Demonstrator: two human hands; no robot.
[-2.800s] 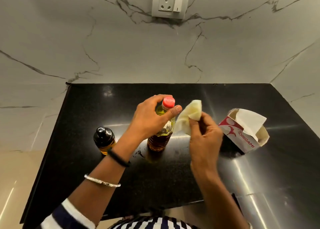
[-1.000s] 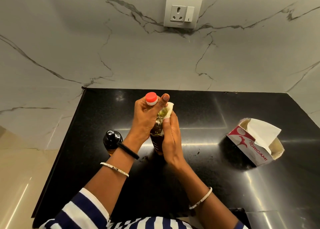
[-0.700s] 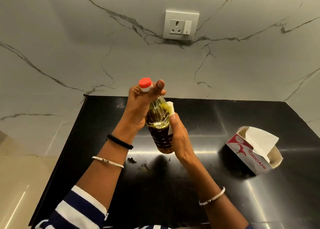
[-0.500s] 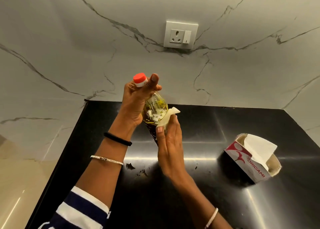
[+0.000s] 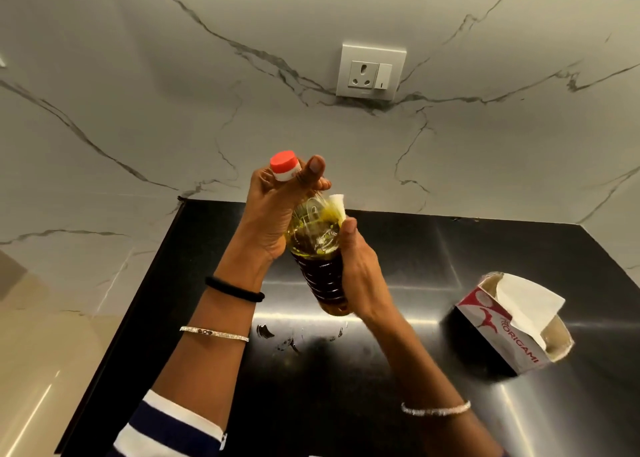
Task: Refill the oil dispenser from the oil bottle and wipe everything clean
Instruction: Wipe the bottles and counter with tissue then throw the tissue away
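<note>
Above a black countertop (image 5: 433,397), we see a clear plastic oil bottle (image 5: 320,269) held in the air in both hands, well off the surface and tilted so that its red cap (image 5: 284,169) leans to the far left and its base points down toward the near right. The cap is on the neck. Inside, the oil shows bright yellow and bubbly at the shoulder and dark amber through the ribbed lower body; how full the bottle is we cannot tell. The left hand (image 5: 277,210) is clenched round the neck just below the cap, thumb raised beside it. The right hand (image 5: 360,273) curls round the right side of the body, grasping a folded white tissue (image 5: 337,203) against the plastic, and only the tissue's tip shows above the thumb. Directly beneath the bottle, oil smears (image 5: 277,335) and small droplets glint on the countertop. To the right, well apart from the hands, a red-and-white tissue box (image 5: 502,332) marked ORIGAMI lies tipped on its side with its torn-open end facing up and right; a white sheet (image 5: 523,300) stands out of the opening, and the brown card lining shows round it. On the far side rises a grey-veined marble wall (image 5: 173,93) with a white socket (image 5: 370,72) and switch set into it. A black band (image 5: 235,288) and a thin bangle (image 5: 214,333) circle the left wrist, above a navy-and-white striped sleeve (image 5: 173,429).
</note>
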